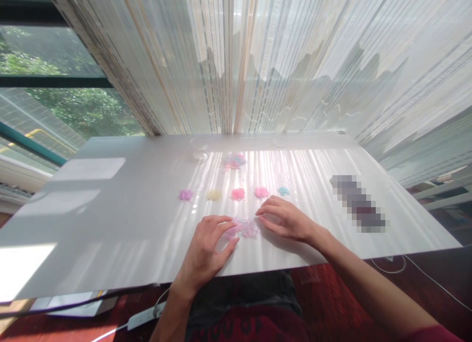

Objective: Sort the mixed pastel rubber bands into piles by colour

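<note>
A loose pile of pale pink and lilac pieces (246, 227) lies near the front edge of the white table. My left hand (214, 241) rests at the pile's left side, thumb and fingers apart and touching its edge. At its right side is my right hand (283, 219), fingers bent and parted, with nothing visible in them. Beyond the hands runs a row of small heaps: purple (186, 195), pale yellow (214, 195), coral red (238, 194), pink (261, 192) and blue (283, 190). A mixed-colour heap (234, 161) lies farther back.
Clear round containers or lids (200, 152) stand at the back of the white table (110, 209). A pixelated dark object (357, 203) lies on the right. Striped curtains (236, 61) hang behind the table. A white power strip (145, 317) is below the front edge.
</note>
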Demonstrator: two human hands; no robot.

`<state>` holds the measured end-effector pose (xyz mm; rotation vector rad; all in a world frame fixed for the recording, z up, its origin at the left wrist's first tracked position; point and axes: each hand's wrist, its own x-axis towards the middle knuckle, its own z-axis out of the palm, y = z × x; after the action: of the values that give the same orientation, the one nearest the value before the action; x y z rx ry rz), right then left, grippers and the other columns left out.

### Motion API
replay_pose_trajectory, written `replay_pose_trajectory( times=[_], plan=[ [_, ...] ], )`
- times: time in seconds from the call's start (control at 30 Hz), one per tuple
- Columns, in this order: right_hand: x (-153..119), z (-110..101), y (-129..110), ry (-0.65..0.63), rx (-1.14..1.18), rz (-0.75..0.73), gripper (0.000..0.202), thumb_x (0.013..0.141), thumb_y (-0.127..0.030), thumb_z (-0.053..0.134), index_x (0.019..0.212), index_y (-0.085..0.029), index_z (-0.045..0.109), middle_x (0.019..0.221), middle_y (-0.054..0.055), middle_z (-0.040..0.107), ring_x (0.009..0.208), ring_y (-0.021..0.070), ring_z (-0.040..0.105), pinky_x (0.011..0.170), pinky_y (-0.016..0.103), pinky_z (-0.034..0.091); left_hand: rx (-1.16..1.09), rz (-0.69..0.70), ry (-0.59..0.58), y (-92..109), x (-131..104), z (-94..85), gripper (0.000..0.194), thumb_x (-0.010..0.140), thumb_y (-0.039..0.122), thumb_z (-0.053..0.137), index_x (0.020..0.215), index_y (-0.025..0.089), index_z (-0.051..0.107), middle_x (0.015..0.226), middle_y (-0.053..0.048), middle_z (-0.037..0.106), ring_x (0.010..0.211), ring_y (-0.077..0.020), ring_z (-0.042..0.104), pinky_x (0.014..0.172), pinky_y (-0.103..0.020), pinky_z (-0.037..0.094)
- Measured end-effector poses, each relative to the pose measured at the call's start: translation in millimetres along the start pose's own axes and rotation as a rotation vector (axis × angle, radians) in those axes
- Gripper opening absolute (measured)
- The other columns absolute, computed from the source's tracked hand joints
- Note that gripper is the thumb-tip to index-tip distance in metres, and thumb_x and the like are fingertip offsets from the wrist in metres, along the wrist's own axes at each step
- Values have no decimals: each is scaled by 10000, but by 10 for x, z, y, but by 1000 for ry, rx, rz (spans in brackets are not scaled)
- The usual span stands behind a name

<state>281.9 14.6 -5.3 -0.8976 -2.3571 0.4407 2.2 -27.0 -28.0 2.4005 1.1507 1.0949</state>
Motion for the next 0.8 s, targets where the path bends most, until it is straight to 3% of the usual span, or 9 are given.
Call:
replay_pose_trajectory(
  times=[0.3,0.47,0.57,0.7,0.8],
  plan=[
    [27,95,-22,-56,90,74,121,996,-242,623,997,-206,739,868,53,683,808,194,654,722,318,557,47,2,-15,61,68,57,271,1002,207,648,1273,216,634,1241,-105,716,1145,-273,639,968,-440,529],
    [300,-38,-25,-219,150,136,106,937,-212,660,968,-186,757,814,27,690,754,166,634,719,289,531,59,-35,-21,64,159,116,243,1018,210,629,1261,215,636,1176,-88,739,1092,-261,651,919,-427,523],
    [427,-99,-25,-343,181,213,170,835,-127,685,981,-159,768,809,19,689,704,142,606,671,257,496,101,-48,-45,64,164,142,262,1004,206,647,1266,207,637,1183,-86,738,1088,-269,644,895,-428,508],
    [426,-72,-11,-345,225,293,278,745,-95,697,1007,-157,768,765,-5,661,681,135,588,650,241,478,151,-67,-50,71,152,151,239,1004,198,640,1243,206,642,1156,-81,741,1050,-264,646,856,-416,499],
    [370,-21,4,-337,229,265,223,800,-152,700,1010,-160,774,784,6,662,712,146,596,683,259,478,136,-61,-42,72,158,148,191,1016,188,628,1204,211,648,1120,-66,744,1021,-247,647,847,-399,498]
  ],
)
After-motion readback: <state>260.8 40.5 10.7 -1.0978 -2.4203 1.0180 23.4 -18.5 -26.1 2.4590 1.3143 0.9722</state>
